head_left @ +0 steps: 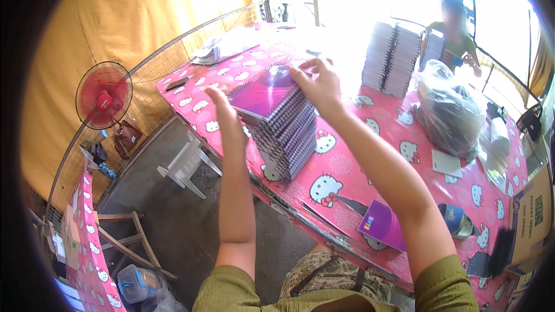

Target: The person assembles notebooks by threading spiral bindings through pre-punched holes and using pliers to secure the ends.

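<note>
A tall stack of spiral notebooks (pixel 286 130) with dark wire bindings stands near the table's left edge. Its top notebook (pixel 263 95) has a glossy purple and magenta cover. My left hand (pixel 228 117) is held upright along the stack's left side, fingers straight and open; whether the palm touches is hard to see. At the far right corner of the top notebook, my right hand (pixel 321 85) is closed on the edge, thumb on the cover and fingers bent. A single purple notebook (pixel 383 225) lies below my right forearm.
Tall notebook stacks (pixel 392 58) stand at the table's far side, near a seated person (pixel 454 32). A filled clear plastic bag (pixel 451 110), a tape roll (pixel 457 219), a black brush (pixel 502 251) and a cardboard box (pixel 532 219) lie rightward. A white stool (pixel 191 164) and red fan (pixel 104 95) are left.
</note>
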Demonstrator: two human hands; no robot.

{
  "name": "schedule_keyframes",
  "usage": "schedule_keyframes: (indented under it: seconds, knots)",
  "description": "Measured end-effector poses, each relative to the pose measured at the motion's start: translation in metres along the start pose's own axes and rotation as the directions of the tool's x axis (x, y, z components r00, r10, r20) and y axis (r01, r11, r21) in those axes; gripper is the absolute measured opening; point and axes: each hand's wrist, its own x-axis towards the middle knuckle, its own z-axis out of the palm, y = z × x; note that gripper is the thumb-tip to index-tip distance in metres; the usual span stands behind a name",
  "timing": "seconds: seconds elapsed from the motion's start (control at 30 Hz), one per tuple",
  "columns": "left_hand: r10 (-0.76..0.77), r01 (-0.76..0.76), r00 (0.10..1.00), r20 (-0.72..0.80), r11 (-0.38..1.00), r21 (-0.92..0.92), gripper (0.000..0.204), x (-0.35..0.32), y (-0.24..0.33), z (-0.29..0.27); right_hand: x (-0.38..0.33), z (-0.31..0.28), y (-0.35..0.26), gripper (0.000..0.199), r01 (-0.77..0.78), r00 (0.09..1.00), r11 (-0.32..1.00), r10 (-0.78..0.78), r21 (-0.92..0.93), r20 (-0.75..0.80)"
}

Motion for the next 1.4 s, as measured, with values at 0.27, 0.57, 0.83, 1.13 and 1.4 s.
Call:
schedule_keyframes:
  seconds: [0.27,0.57,0.83,1.13,1.4]
  knots:
    - [0.172,-0.105,0.955,-0.24,0.957,0.27,0.067,-0.009,0.001,0.037,-0.004,0.008,0.002,0.026,-0.057,0.997,0.977,0.067,0.206,-0.042]
    - [0.272,-0.222,0.909,-0.315,0.957,0.188,0.066,-0.011,-0.002,0.04,-0.007,0.005,-0.011,0.036,-0.007,0.994,1.0,0.005,-0.02,-0.105]
    - [0.295,-0.251,0.915,-0.275,0.95,0.183,0.06,-0.009,0.004,0.04,0.006,0.012,-0.008,0.035,-0.052,0.982,0.998,0.057,0.035,-0.177]
    - [0.363,-0.336,0.839,-0.404,0.932,0.139,0.051,-0.022,0.007,-0.011,-0.028,-0.064,-0.035,0.036,0.095,0.995,0.992,-0.094,0.088,-0.017]
    - [0.555,-0.567,0.771,-0.313,0.822,0.061,0.044,-0.204,0.031,-0.043,-0.199,-0.377,-0.113,0.021,-0.208,0.975,0.616,0.068,-0.76,-0.212]
